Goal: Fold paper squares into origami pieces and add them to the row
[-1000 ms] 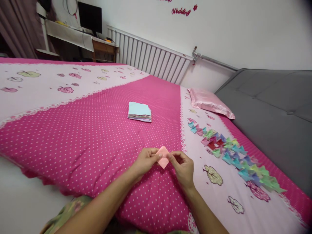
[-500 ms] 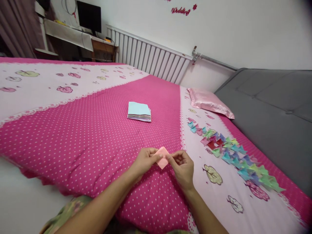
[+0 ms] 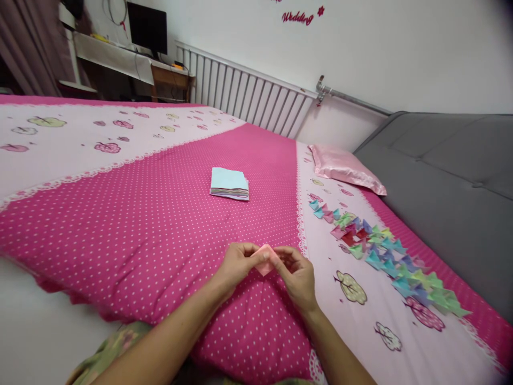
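Note:
A small folded piece of salmon-pink paper point(image 3: 265, 267) is held up above the near edge of the bed, one corner pointing down. My left hand point(image 3: 239, 263) pinches its left side, thumb on the front face. From the right, my right hand point(image 3: 297, 274) grips the opposite side with thumb and fingers. The fingers behind the paper are partly hidden. Farther away on the pink dotted bedspread lies a stack of square paper point(image 3: 229, 179), light blue on top. Rows of small folded paper pieces point(image 3: 388, 261) in several colours rest to the right.
A pink satin pillow point(image 3: 345, 167) lies at the far right of the bedspread point(image 3: 160, 214), against the grey padded headboard point(image 3: 452, 171). Behind the bed are a white radiator point(image 3: 248, 91) and a desk point(image 3: 116, 59) with a monitor point(image 3: 147, 28).
Both hands have drawn slightly closer together, and the pink paper between them looks narrower and more bent. The stack and the folded pieces have stayed put.

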`<state>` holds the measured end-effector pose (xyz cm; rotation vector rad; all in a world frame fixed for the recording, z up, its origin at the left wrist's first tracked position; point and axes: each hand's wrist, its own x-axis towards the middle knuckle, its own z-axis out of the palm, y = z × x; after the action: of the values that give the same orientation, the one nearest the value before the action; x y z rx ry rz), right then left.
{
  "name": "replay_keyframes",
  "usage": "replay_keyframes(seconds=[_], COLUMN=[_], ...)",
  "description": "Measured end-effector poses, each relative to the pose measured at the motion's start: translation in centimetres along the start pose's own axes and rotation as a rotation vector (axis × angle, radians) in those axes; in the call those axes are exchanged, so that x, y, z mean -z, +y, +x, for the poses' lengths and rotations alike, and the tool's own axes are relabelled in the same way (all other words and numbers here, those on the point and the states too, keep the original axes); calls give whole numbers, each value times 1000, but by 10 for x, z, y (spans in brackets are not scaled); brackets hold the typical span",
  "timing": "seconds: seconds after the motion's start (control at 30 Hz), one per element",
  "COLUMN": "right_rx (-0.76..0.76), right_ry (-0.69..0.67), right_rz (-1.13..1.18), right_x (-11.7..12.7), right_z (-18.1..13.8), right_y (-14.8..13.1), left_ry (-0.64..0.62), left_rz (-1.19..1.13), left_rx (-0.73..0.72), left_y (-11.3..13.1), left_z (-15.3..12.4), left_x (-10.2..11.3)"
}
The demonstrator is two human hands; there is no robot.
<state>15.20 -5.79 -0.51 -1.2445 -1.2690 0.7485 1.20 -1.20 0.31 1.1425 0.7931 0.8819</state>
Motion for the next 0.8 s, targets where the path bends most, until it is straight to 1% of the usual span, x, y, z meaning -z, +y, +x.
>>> replay_keyframes(seconds=[0.13, 0.23, 0.33, 0.43, 0.57, 0.8], right_rx=[10, 21, 9, -18, -57, -104], right_ry=[-13, -15, -46, -92, -140, -145], right_rz=[-42, -64, -85, -46, 42, 100], right_x=[1, 3, 3, 4, 4, 4], right_z=[2, 2, 2, 1, 1, 2], right_y=[0, 1, 3, 5, 5, 6], left_ry=[-29, 6, 46, 37, 26, 75], left_rz=[56, 139, 195, 152, 46, -73], left_rx=[-54, -66, -102, -111, -71, -31], left_y=[3, 3, 2, 1, 1, 3], left_z=[-1, 0, 1, 2, 0, -2], left_x=[-1, 0, 1, 1, 1, -3])
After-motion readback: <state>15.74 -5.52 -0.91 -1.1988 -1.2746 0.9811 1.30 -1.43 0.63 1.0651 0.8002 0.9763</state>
